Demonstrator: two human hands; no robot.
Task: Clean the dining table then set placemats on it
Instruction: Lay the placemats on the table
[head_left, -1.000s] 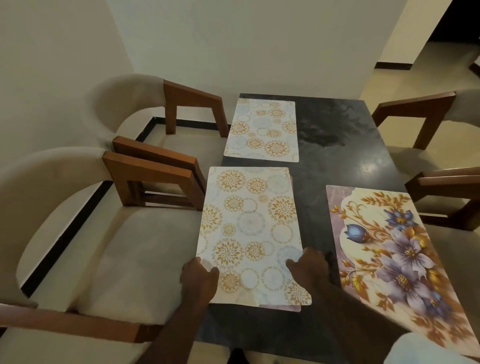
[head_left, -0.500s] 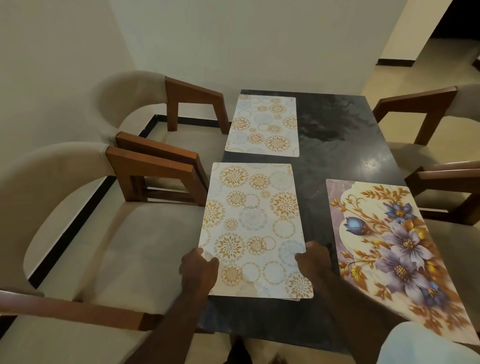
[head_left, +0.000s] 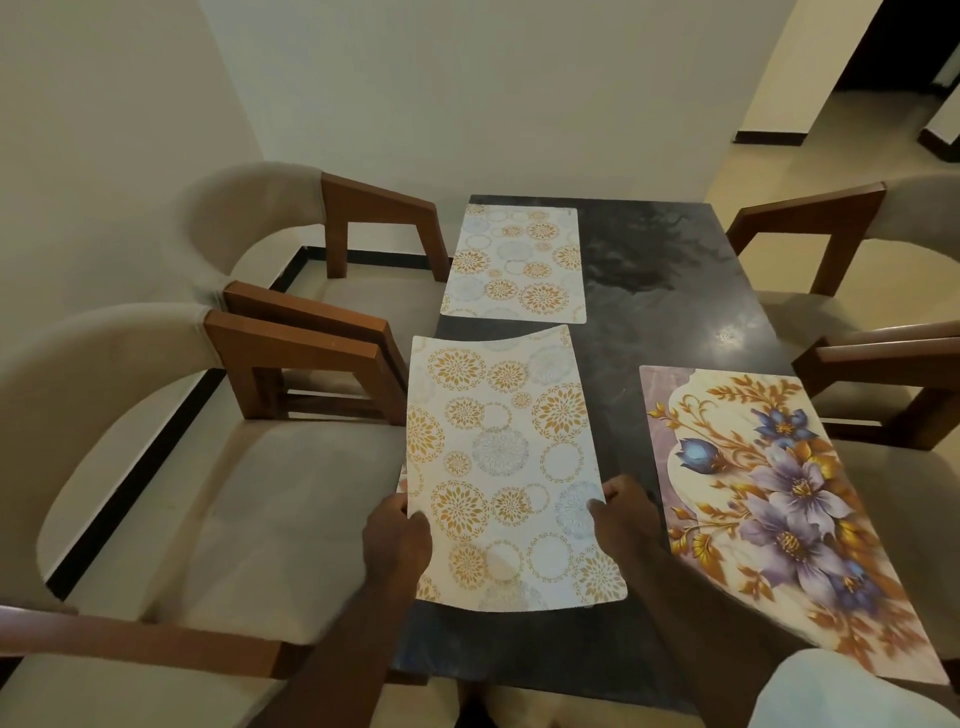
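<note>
Over the dark table (head_left: 670, 291), left hand (head_left: 397, 540) and right hand (head_left: 626, 519) reach forward, fingers gripping the circle-patterned placemat's (head_left: 501, 457) edges.

far mat (head_left: 514, 265) on table (head_left: 649, 291) back-L | near mat (head_left: 498, 467) before it | 3rd mat (head_left: 779, 509) R

This is a home's dining corner. A dark, glossy stone-look table (head_left: 675, 291) is pushed up to a plain cream wall (head_left: 493, 93). Beige upholstered armchairs (head_left: 218, 519) with wooden arms are drawn in along both long sides (two on each). Patterned placemats (head_left: 514, 265) mark the seats, black skirting (head_left: 130, 483) edges the floor, and a doorway (head_left: 904, 41) opens to another room.
</note>
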